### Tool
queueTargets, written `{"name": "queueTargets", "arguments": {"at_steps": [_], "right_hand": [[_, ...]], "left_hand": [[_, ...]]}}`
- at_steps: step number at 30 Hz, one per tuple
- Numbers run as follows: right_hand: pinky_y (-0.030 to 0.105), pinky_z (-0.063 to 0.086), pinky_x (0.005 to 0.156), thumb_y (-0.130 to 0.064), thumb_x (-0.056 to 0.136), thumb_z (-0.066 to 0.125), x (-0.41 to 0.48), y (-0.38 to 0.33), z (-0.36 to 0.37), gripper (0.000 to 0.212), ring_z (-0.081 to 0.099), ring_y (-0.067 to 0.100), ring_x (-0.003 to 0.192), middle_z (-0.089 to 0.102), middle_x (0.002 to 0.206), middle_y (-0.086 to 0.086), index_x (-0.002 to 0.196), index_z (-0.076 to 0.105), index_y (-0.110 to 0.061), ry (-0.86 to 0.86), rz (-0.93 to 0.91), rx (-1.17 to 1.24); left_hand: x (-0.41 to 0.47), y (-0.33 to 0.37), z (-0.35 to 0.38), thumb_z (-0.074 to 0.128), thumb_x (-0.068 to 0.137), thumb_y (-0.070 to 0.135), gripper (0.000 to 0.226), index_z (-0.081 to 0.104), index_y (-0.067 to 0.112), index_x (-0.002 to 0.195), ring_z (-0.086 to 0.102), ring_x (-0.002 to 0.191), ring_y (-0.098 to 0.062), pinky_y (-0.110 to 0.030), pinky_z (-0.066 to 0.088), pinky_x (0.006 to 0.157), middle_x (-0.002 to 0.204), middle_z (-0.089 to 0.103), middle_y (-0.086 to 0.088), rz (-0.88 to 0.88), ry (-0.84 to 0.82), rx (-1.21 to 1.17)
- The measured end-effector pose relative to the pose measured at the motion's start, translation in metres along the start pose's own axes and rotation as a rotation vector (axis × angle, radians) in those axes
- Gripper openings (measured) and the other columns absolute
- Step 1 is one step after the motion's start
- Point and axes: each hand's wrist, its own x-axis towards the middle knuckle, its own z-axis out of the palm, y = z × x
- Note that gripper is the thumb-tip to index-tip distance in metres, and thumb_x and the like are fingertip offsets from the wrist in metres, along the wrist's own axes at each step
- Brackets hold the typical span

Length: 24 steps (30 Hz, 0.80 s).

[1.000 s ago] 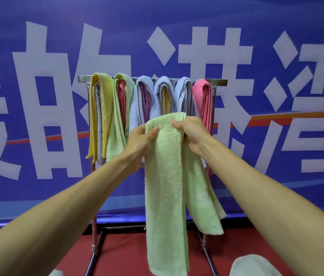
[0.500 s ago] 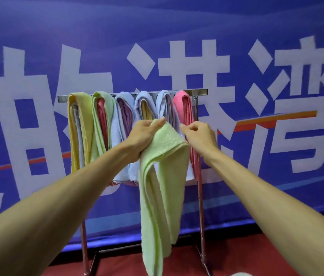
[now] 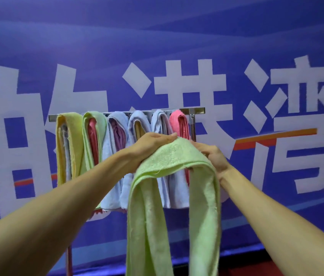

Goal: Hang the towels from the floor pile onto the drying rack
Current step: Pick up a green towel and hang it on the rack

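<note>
- Forearms come in from both lower corners and meet at the fold of the light green towel (image 3: 174, 156). Using both hands keeps the fold spread wide instead of bunched.
- The towel is off the floor and in the air just in front of the rack. It is folded over at the top, with two tails hanging down to the bottom edge of the frame. That is already the shape it needs to sit over a bar.
- The left hand (image 3: 153, 143) lies over the left end of the fold, fingers fairly straight along the top. The thumb is hidden under the cloth. I read this as a pinch, since it is carrying weight.
- The right hand (image 3: 211, 156) is at the right end of the fold, fingers curled into the cloth and partly hidden behind it. It is grasping the towel edge.
- The fold sits below the drying rack (image 3: 196, 110) top bar and overlaps the hung towels in view. I can't tell whether it touches them.
- The rack is already loaded left to right:
  - yellow towel (image 3: 68, 148)
  - green towel (image 3: 89, 121) with red inside
  - three pale blue towels (image 3: 115, 124)
  - pink towel (image 3: 178, 121)
- They are hung doubled and packed tight, so there is little free bar. The only bare metal I can see is the right end stub by the post (image 3: 192, 130).
- My judgement is that the task is mostly done. The next move calls for lifting the fold above bar height and finding a gap or a nearer rail. The risk is dragging a neighbouring towel off.
- The floor pile is not in view.
- Behind everything is a blue banner (image 3: 177, 46) with big white characters.
</note>
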Motion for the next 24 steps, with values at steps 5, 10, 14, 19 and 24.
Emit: {"name": "queueTargets", "arguments": {"at_steps": [5, 10, 14, 19, 24], "right_hand": [[0.019, 0.051, 0.046, -0.009, 0.103, 0.03, 0.001, -0.026, 0.008, 0.056, 0.065, 0.013, 0.05, 0.066, 0.058, 0.008, 0.069, 0.073, -0.003, 0.041, -0.16, -0.036], [0.012, 0.036, 0.036, -0.016, 0.101, 0.03, 0.013, -0.042, -0.014, 0.073, 0.044, 0.006, 0.033, 0.044, 0.038, -0.005, 0.032, 0.053, -0.017, 0.178, -0.139, -0.063], [0.014, 0.04, 0.039, -0.022, 0.099, 0.034, 0.032, -0.048, -0.039, 0.064, 0.045, 0.009, 0.036, 0.045, 0.042, -0.003, 0.039, 0.055, -0.018, 0.265, -0.13, -0.02], [0.012, 0.042, 0.042, -0.022, 0.1, 0.039, 0.071, -0.062, -0.053, 0.037, 0.05, 0.01, 0.035, 0.05, 0.045, 0.001, 0.066, 0.051, -0.012, 0.444, -0.216, 0.134], [0.02, 0.041, 0.044, -0.01, 0.09, 0.051, 0.128, -0.073, -0.074, 0.026, 0.043, 0.013, 0.049, 0.041, 0.06, 0.002, 0.065, 0.047, -0.016, 0.537, -0.21, -0.041]], "left_hand": [[0.018, -0.022, 0.015, 0.057, 0.093, 0.032, 0.027, 0.07, 0.011, 0.102, 0.065, 0.065, -0.011, -0.025, 0.053, 0.061, 0.081, 0.07, -0.003, -0.065, -0.13, -0.149], [0.031, -0.047, 0.023, 0.045, 0.101, 0.018, 0.025, 0.064, 0.002, 0.101, 0.063, 0.063, -0.012, -0.023, 0.052, 0.059, 0.077, 0.068, -0.004, -0.059, -0.242, -0.147], [0.062, -0.048, 0.031, 0.043, 0.101, 0.025, 0.035, 0.062, 0.001, 0.118, 0.065, 0.076, -0.019, -0.029, 0.055, 0.067, 0.101, 0.066, -0.015, 0.008, -0.119, -0.216], [0.129, -0.018, 0.022, 0.042, 0.103, 0.024, 0.032, 0.064, 0.004, 0.116, 0.063, 0.06, -0.006, -0.019, 0.052, 0.056, 0.083, 0.069, -0.002, 0.138, 0.156, -0.186], [0.182, -0.002, 0.004, 0.044, 0.102, 0.03, 0.034, 0.064, 0.004, 0.113, 0.065, 0.073, -0.015, -0.026, 0.053, 0.065, 0.086, 0.069, -0.004, 0.154, 0.306, -0.185]]}}
